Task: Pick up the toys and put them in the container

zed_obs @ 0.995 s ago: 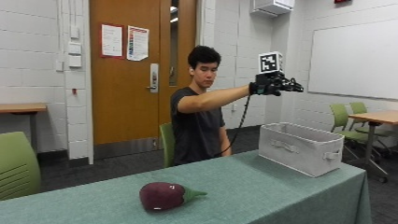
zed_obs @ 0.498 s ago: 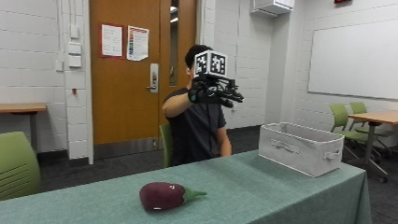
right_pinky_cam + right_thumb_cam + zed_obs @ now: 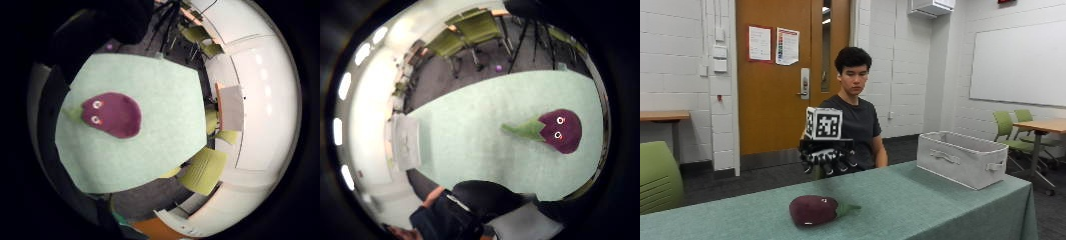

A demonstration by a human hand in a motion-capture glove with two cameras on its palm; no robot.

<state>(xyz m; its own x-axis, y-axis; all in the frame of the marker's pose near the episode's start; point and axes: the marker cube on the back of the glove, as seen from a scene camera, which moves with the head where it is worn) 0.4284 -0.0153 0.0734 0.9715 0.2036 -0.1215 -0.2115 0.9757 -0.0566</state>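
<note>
Lowered right hand hovers, fingers spread, above eggplant toy

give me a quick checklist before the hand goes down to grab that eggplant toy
1. Gloved right hand holds nothing, fingers spread: ok.
2. Hand positioned over the eggplant toy: ok; it hangs above and behind the toy, not touching.
3. Toy free to grasp: ok; it lies alone on the green table.
4. Container ready: ok; open-topped, standing on the table's far end.
5. Container contents: cannot tell; its inside is not visible.
</note>
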